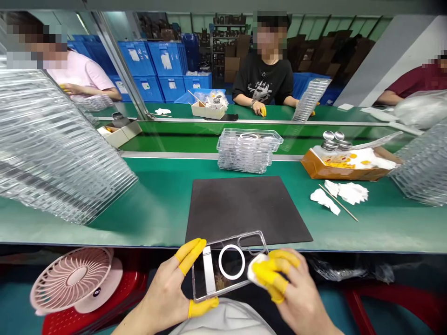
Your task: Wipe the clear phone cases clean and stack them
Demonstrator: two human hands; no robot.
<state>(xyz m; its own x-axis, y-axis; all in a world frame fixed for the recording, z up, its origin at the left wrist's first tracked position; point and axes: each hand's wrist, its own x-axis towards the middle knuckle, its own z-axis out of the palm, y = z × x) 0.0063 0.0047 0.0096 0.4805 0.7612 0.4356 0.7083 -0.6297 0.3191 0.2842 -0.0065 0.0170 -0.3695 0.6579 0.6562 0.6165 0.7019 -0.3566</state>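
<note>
Low in the middle of the frame, the fingers of my left hand (pixel 167 287) grip a clear phone case (pixel 232 263) by its left end, two at the upper corner, the thumb at the lower one. The case bears a white ring (pixel 220 262) and a white strip (pixel 209 271), and its top overlaps the black mat (pixel 240 207) in view. Right of it, my right hand (pixel 298 295) has its fingers closed around a white wad (pixel 254 272) by the case's right end; I can't tell whether they touch. On the green desk (pixel 160 200), clear trays (pixel 244 151) are stacked at upper centre, an orange box (pixel 344 172) at upper right.
</note>
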